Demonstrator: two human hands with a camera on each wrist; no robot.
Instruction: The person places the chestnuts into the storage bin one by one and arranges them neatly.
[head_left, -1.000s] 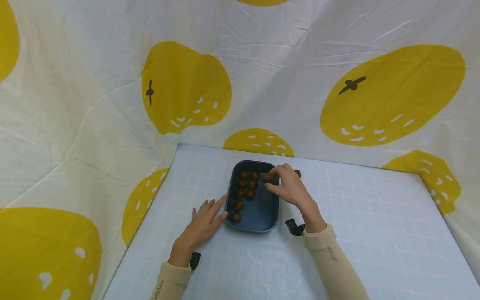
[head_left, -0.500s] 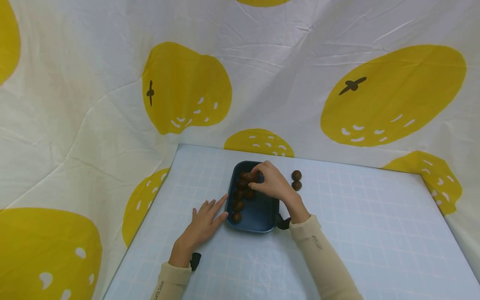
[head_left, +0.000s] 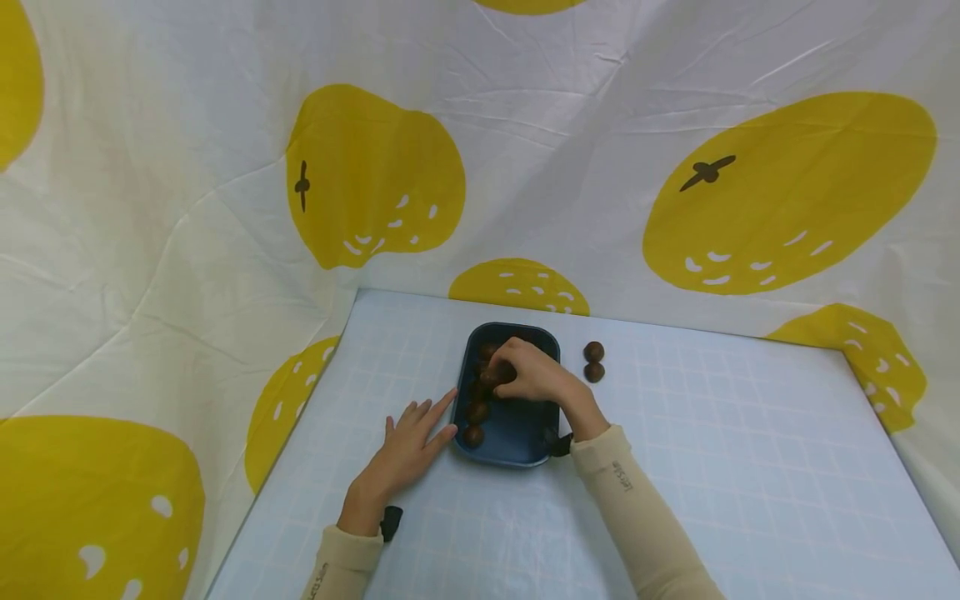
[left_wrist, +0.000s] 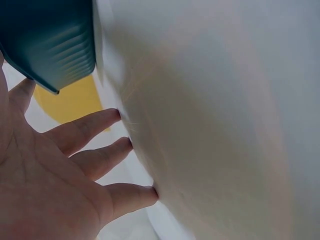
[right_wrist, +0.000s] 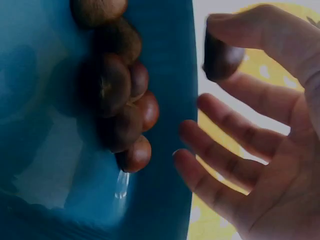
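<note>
A dark blue tray (head_left: 507,459) lies on the table, with brown chestnuts (head_left: 477,412) along its left side. My right hand (head_left: 528,375) reaches over the tray and hides part of the chestnuts. In the right wrist view, its thumb and index finger pinch one chestnut (right_wrist: 225,57), while the other fingers spread loosely beside the tray wall (right_wrist: 177,60). My left hand (head_left: 405,450) rests on the table at the tray's left, fingers spread. Its index finger and thumb reach the tray's edge; in the left wrist view the other fingertips (left_wrist: 112,114) touch the tabletop.
Two chestnuts (head_left: 594,362) lie on the table just right of the tray, one behind the other. The table has a pale checked cover (head_left: 750,467). A white cloth (head_left: 540,167) with large yellow fruit prints hangs behind the table and along its left side.
My right hand has moved left over the tray, from its right edge to the chestnuts, then slightly nearer. The two chestnuts outside are now both uncovered. My left hand has stayed put.
</note>
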